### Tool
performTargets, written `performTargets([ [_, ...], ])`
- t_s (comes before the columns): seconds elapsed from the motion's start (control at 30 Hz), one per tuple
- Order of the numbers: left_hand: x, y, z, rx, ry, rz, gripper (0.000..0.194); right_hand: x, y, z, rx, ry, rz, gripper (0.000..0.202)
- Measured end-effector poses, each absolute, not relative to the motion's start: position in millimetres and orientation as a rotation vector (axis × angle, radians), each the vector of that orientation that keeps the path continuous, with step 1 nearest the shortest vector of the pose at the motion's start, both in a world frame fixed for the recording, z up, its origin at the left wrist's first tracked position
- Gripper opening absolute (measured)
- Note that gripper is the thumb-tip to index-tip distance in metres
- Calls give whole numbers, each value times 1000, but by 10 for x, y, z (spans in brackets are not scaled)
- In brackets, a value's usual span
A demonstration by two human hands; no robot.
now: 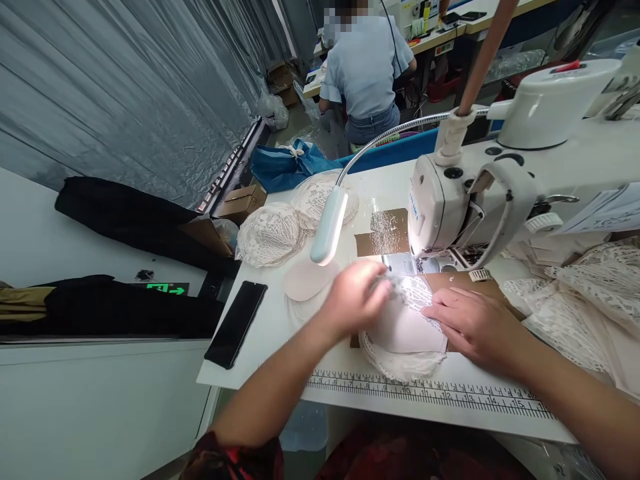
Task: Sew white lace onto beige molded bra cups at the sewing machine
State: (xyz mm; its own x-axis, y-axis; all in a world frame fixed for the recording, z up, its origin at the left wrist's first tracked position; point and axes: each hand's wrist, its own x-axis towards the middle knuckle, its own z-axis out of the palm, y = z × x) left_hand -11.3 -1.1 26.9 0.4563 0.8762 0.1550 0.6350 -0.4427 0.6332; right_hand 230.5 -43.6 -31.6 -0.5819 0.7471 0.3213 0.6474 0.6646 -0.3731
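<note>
A white lace piece with a smooth pale cup-shaped panel (400, 327) lies in front of the sewing machine (440, 207), its scalloped lace edge toward me. My left hand (356, 297) is closed at the piece's far left edge, close to the needle area, thumb and fingers pinched on the lace; the fingertips are slightly blurred. On the right side of the lace my right hand (465, 323) rests with fingers stretched out and fingertips pressing it down. The needle and presser foot are partly hidden by the machine head.
Stacked round lace pieces (273, 233) lie at the back left, with a pale oval pad (310, 280) nearer. A black phone (236, 325) sits at the left edge. A lamp (330, 227) hangs above the table. More lace (590, 300) is heaped right. A person (363, 73) sits beyond.
</note>
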Motion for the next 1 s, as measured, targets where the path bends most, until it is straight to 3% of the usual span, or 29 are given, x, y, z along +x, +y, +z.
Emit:
performTargets([
  [0.13,117,-208,125,2545,946,298,25,2340,-401,-299,-1115,-2333,231,22],
  [0.3,228,-90,57,2638,819,213,38,2320,-365,-310,-1367,-2383,-129,41],
  [0.4,240,-22,-6,2681,934,207,46,2276,-346,-281,-1423,-2429,-223,42],
  [1.0,63,456,-3,2741,736,93,46,2087,-261,-173,-1618,-2425,-245,33],
])
